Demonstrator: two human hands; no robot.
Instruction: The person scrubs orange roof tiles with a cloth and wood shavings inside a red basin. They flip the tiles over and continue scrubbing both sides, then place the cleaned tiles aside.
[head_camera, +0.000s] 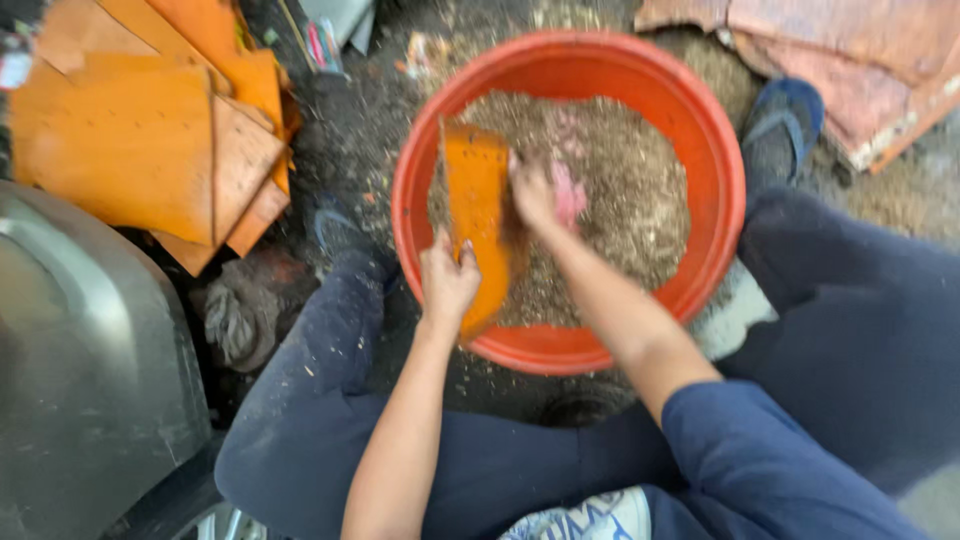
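A red basin (715, 150) of coarse brown mix (625, 190) sits on the ground between a seated person's knees, within easy reach. An orange board (477, 215) stands on edge inside it, its lower end pinched by the left hand (447, 283); the right hand (533, 192), fingers closed, presses just beside it.

basin (712, 150): 1 | orange board in hands (478, 215): 1 | hands (447, 283): 2 | sandals (782, 125): 2
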